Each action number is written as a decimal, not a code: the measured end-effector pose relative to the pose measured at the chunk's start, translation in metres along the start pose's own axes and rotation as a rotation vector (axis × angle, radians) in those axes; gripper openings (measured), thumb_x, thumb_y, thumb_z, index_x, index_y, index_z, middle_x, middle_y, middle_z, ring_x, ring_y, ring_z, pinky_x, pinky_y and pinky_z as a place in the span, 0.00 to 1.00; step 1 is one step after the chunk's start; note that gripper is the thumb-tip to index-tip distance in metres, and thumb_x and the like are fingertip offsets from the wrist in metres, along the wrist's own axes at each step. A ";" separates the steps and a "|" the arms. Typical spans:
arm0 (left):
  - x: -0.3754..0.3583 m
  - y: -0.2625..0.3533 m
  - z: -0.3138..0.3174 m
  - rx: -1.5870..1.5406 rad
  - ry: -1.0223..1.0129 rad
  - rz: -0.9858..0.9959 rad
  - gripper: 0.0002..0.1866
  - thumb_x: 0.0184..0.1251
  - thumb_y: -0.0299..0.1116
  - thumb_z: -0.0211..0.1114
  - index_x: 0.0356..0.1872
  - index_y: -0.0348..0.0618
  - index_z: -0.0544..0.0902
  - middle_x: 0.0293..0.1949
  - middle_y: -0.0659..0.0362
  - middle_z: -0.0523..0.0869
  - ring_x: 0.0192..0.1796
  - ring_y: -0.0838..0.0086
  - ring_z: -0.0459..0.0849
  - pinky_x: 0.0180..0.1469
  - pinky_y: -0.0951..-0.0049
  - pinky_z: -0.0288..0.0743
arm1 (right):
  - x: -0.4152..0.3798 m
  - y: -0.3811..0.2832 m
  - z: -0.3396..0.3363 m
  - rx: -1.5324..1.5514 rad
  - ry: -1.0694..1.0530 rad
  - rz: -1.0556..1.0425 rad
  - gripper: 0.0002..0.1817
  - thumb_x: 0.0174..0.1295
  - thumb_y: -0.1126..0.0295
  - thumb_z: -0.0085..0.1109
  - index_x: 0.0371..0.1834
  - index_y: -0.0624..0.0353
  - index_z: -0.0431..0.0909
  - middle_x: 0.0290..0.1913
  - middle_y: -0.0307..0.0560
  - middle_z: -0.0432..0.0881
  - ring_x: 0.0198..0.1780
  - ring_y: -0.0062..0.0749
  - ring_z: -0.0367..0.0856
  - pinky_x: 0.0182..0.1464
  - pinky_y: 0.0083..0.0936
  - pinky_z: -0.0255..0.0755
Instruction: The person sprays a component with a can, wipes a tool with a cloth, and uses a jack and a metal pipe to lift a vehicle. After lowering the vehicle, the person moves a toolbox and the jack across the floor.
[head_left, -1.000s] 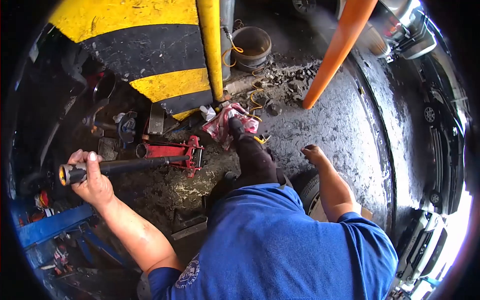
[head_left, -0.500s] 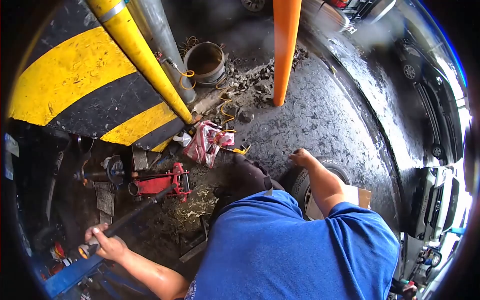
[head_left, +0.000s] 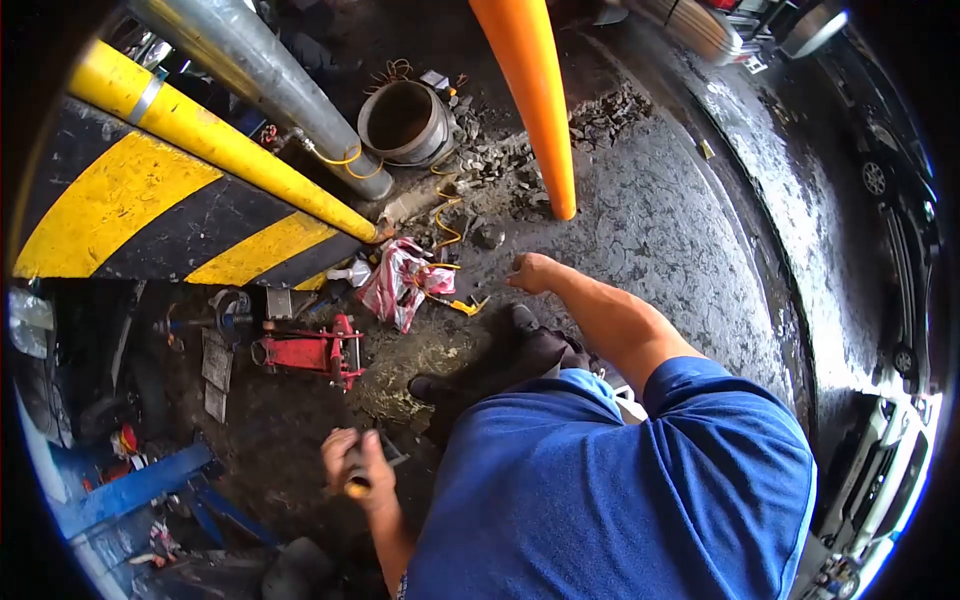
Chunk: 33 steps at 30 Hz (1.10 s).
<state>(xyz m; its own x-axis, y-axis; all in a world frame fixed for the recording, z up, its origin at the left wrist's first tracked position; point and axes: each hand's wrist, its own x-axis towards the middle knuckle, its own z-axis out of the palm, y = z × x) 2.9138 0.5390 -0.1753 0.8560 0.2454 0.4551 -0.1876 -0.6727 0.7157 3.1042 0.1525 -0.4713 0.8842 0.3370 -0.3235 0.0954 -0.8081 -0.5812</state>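
My left hand [head_left: 352, 468], low and left of my body, is closed round a dark pipe [head_left: 352, 456]. The pipe points almost at the camera, so mainly its round end with a yellow-orange inside shows. Beyond it a red floor jack [head_left: 305, 352] rests on the dirty floor, apart from the hand. My right hand [head_left: 533, 272] is held out in front with its fingers curled in and nothing showing in them. Below it are my shoes and dark trousers. A red-and-white striped plastic bag [head_left: 396, 285] lies ahead to the left, with a yellow-handled tool [head_left: 466, 307] beside it.
A yellow post [head_left: 230, 150], a grey pipe post [head_left: 270, 85] and an orange post [head_left: 535, 110] rise ahead. A bucket [head_left: 440, 148] stands by rubble [head_left: 510, 160]. A striped ramp-like panel [head_left: 120, 215] is left, a blue metal beam [head_left: 140, 488] lower left. Cars are parked at right.
My left hand has swung right toward my body with the pipe, which now points up at the camera. My right hand has moved left and forward. The wheel beside me has gone from view.
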 end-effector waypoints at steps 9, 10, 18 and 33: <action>-0.065 0.029 0.019 -0.048 0.021 0.033 0.09 0.53 0.18 0.64 0.31 0.40 0.73 0.32 0.54 0.79 0.36 0.62 0.81 0.45 0.60 0.76 | -0.012 0.043 -0.030 -0.573 -0.554 -0.238 0.20 0.66 0.48 0.52 0.47 0.51 0.83 0.49 0.61 0.82 0.50 0.53 0.81 0.52 0.41 0.75; -0.074 0.032 0.014 -0.040 0.034 0.025 0.09 0.53 0.18 0.64 0.31 0.40 0.73 0.32 0.54 0.79 0.36 0.62 0.81 0.45 0.60 0.76 | -0.020 0.040 -0.035 -0.646 -0.574 -0.285 0.18 0.67 0.50 0.52 0.48 0.47 0.83 0.51 0.59 0.81 0.52 0.53 0.80 0.53 0.40 0.75; -0.139 0.062 -0.036 -0.058 0.117 -0.034 0.13 0.48 0.17 0.66 0.32 0.43 0.72 0.30 0.55 0.80 0.37 0.62 0.83 0.53 0.56 0.74 | 0.016 0.017 -0.029 -0.882 -0.618 -0.521 0.18 0.65 0.56 0.52 0.55 0.45 0.79 0.49 0.50 0.83 0.49 0.48 0.82 0.53 0.35 0.75; -0.192 0.202 -0.002 -0.041 0.316 -0.328 0.13 0.53 0.28 0.70 0.26 0.44 0.70 0.26 0.57 0.78 0.36 0.65 0.82 0.53 0.56 0.73 | 0.081 0.006 -0.088 -1.017 -0.625 -0.751 0.18 0.64 0.59 0.54 0.58 0.43 0.78 0.53 0.49 0.82 0.51 0.44 0.82 0.54 0.34 0.76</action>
<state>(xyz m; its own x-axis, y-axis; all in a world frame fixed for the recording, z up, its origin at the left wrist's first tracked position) 2.7106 0.3573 -0.1168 0.6856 0.6460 0.3356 0.0444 -0.4973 0.8664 3.2167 0.1321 -0.4356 0.1556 0.7758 -0.6114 0.9680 -0.2430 -0.0620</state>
